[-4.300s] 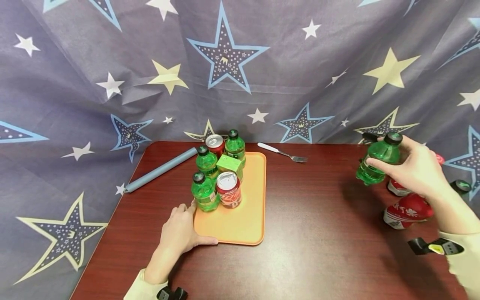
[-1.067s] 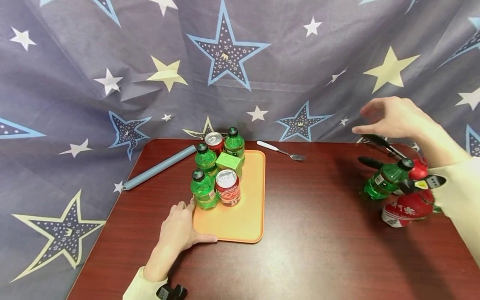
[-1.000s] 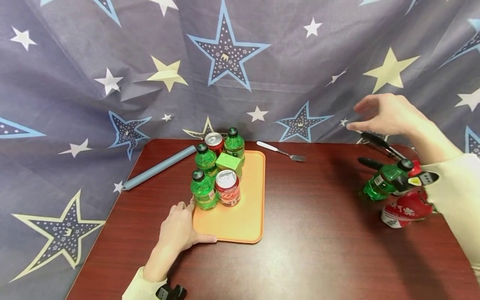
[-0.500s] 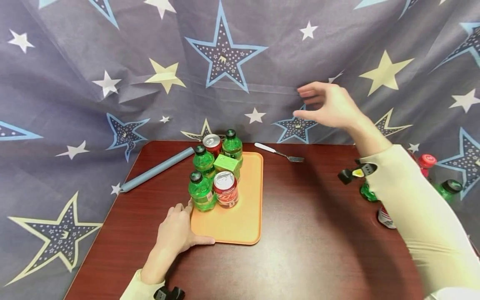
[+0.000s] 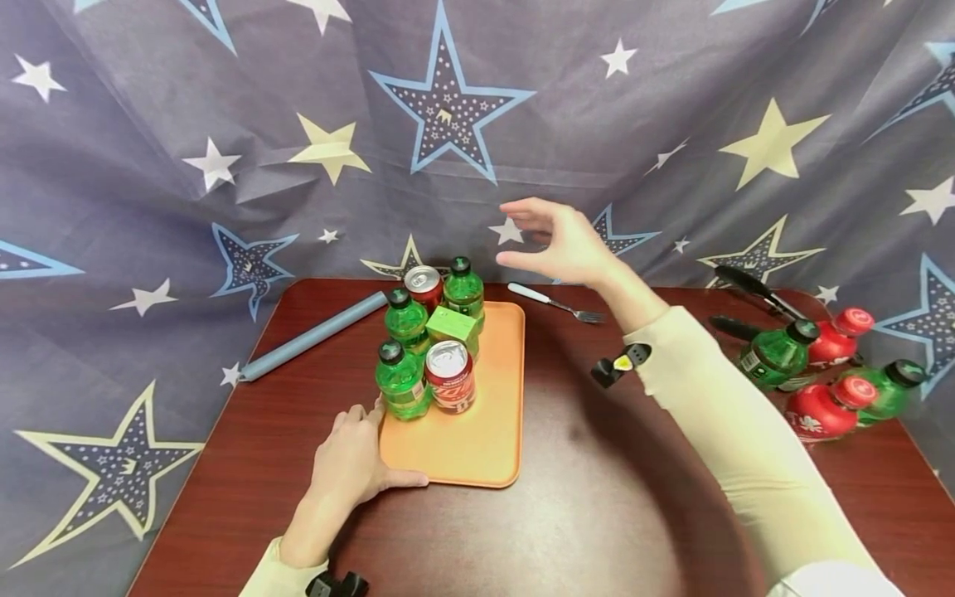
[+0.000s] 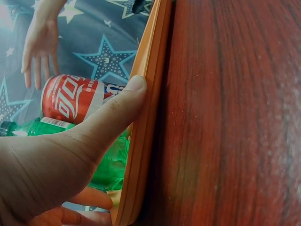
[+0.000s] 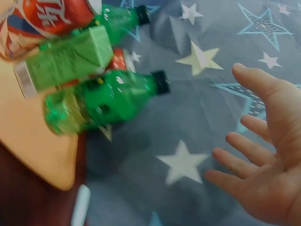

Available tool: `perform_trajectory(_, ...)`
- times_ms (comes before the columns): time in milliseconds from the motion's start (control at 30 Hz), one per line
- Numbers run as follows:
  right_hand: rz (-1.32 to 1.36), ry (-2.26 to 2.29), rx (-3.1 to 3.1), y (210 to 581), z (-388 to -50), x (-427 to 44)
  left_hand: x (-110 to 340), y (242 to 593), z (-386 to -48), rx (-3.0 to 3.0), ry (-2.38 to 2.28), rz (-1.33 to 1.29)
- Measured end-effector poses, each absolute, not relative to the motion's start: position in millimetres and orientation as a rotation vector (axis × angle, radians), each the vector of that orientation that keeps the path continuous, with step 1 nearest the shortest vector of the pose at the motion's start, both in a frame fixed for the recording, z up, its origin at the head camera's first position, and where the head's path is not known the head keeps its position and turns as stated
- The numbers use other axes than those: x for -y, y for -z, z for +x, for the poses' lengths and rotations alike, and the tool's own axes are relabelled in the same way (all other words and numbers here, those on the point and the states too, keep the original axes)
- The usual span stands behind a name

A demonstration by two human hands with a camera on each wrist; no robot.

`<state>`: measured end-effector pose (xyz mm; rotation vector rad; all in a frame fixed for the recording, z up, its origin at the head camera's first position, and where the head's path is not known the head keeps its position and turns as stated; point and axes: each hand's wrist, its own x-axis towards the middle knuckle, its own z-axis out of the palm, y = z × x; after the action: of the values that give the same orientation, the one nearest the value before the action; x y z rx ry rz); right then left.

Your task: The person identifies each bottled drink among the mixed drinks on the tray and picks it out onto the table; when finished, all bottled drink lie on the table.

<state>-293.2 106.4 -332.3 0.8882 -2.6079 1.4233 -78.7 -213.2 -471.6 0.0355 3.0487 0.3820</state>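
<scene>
My left hand (image 5: 351, 460) holds the near left corner of the orange tray (image 5: 477, 452), its thumb along the front rim and its fingers at the left side. On the tray's left part crowd a red soda can (image 5: 451, 381), a green box (image 5: 453, 325) and green soda bottles (image 5: 404, 383), (image 5: 407, 322), (image 5: 463, 290). Behind them, another red can (image 5: 423, 283) is partly hidden. Nothing is in my right hand (image 5: 559, 240), raised beyond the tray's far right corner with thumb and fingers apart. In the right wrist view, a green bottle (image 7: 103, 101) lies nearest to it.
A white-handled fork (image 5: 555, 303) lies right of the tray, near the back edge. Left of the tray rests a blue-grey tube (image 5: 313, 338). At the far right stand green bottles (image 5: 772, 356) and red-capped bottles (image 5: 824, 410), beside a black-tipped metal tool (image 5: 746, 282).
My right hand set down a green bottle among the right-hand group, let go and moved left through the air towards the tray. My left hand stays at the tray corner.
</scene>
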Motion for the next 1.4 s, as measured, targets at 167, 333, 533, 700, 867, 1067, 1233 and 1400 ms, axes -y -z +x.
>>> perform_trajectory(167, 0.904, -1.482, 2.584, 353.4, -293.7, -86.1, 213.3, 471.5, -78.9, -3.048, -0.37, 0.031)
perform_trajectory(333, 0.88, -1.604, 2.594, 369.8, -296.0, -70.1, 212.8, 471.1, -78.8, -3.044, -0.369, 0.024)
perform_trajectory(533, 0.852, -1.712, 2.57, 389.5, -298.4, -54.9, 211.8, 469.7, -78.7, -3.047, -0.375, 0.025)
perform_trajectory(700, 0.812, -1.694, 2.593, 404.8, -297.1, -47.8, 210.3, 469.0, -79.3, -3.038, -0.364, 0.021)
perform_trajectory(867, 0.814, -1.64, 2.619, 416.9, -296.6, -41.8, 209.6, 468.4, -79.7, -3.046, -0.366, 0.027)
perform_trajectory(1067, 0.78, -1.616, 2.655, 429.1, -295.5, -34.8, 210.9, 468.5, -78.3, -3.032, -0.371, 0.012)
perform_trajectory(1233, 0.74, -1.65, 2.668, 437.2, -295.6, -31.4, 211.6, 468.6, -77.9, -3.029, -0.373, 0.013)
perform_trajectory(1400, 0.739, -1.715, 2.66, 444.0, -296.0, -30.4, 211.4, 468.8, -77.9, -3.038, -0.372, 0.02)
